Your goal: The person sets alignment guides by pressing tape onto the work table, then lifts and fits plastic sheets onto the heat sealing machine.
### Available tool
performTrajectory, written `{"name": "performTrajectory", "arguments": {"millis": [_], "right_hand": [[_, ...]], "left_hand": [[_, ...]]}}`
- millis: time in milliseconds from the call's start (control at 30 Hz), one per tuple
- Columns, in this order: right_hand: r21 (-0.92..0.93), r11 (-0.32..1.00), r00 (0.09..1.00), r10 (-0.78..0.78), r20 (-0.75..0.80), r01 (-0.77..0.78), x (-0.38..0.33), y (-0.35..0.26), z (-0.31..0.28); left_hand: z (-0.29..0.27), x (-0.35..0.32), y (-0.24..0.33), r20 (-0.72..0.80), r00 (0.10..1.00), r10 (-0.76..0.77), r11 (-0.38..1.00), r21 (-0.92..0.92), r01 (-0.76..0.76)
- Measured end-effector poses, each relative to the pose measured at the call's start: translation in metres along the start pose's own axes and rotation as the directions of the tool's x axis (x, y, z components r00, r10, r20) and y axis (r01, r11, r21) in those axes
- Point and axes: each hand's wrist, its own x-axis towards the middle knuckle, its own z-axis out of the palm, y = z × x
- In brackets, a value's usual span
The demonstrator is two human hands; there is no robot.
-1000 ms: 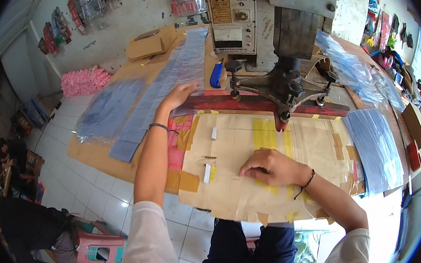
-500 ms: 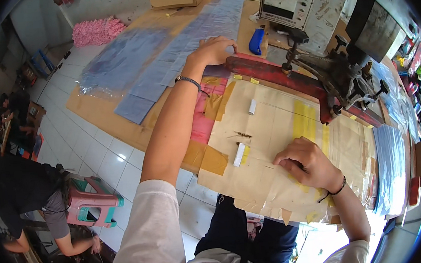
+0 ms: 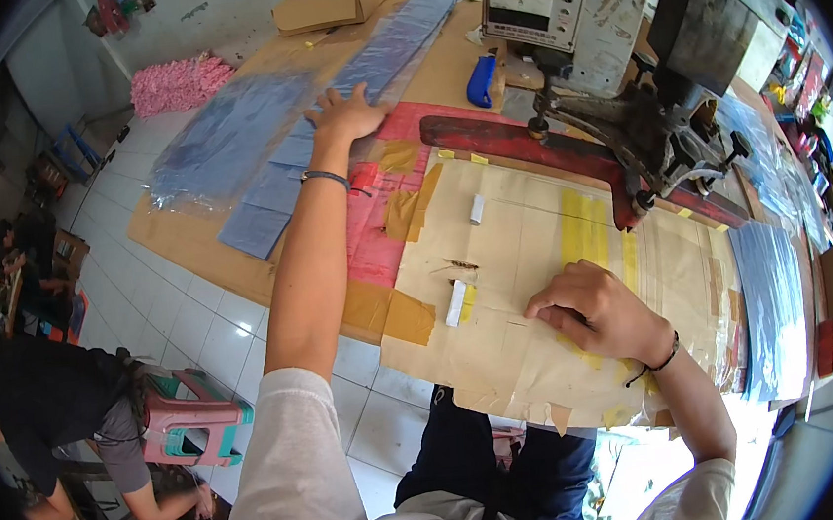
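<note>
My left hand [image 3: 350,117] is stretched over a long overlapping row of clear bluish plastic sheets [image 3: 403,48], its fingers spread and nothing visible in them. I cannot tell whether its fingertips touch the plastic. My right hand [image 3: 600,313] lies loosely curled on a tan, tape-patched board [image 3: 508,282], with nothing seen between the fingers. Two small white blocks, an upper one [image 3: 476,209] and a lower one [image 3: 457,303], sit on the board left of that hand. Beyond them, a red metal bar [image 3: 515,140] of the press machine [image 3: 642,121] spans the board's far side.
Another spread of clear plastic [image 3: 228,138] lies at the far left of the table. A blue-handled tool [image 3: 482,83] and a cardboard box [image 3: 330,5] are farther back. Stacked bluish sheets [image 3: 770,318] sit at right. At lower left, a person [image 3: 63,410] bends beside a pink-green stool [image 3: 193,418].
My left hand has left the end of the red bar and moved left over the plastic sheets, its fingers now spread. My right hand stays curled on the board. The view has shifted slightly.
</note>
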Motion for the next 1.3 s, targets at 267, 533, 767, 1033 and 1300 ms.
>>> {"name": "performTrajectory", "arguments": {"millis": [267, 533, 767, 1033, 1300], "right_hand": [[-0.005, 1.0, 1.0, 0.0, -0.005, 0.0, -0.002, -0.002, -0.003], [-0.017, 1.0, 1.0, -0.001, 0.015, 0.001, -0.003, 0.0, -0.003], [-0.015, 0.999, 0.998, -0.046, -0.03, 0.045, -0.003, 0.001, 0.001], [-0.013, 1.0, 1.0, -0.007, -0.006, 0.007, -0.003, -0.001, -0.002], [-0.013, 1.0, 0.999, -0.011, -0.032, 0.011, -0.004, 0.004, 0.002]], "left_hand": [[-0.004, -0.003, 0.001, 0.085, 0.996, -0.03, 0.996, 0.083, 0.023], [-0.003, 0.008, -0.006, -0.135, 0.991, -0.015, 0.999, 0.042, 0.021], [0.013, 0.009, 0.002, -0.342, 0.931, 0.13, 0.989, 0.116, -0.095], [0.02, 0.0, 0.049, -0.239, 0.607, 0.758, 0.43, -0.517, -0.74], [0.034, 0.01, 0.063, -0.22, 0.58, 0.785, 0.57, -0.113, -0.814]]}}
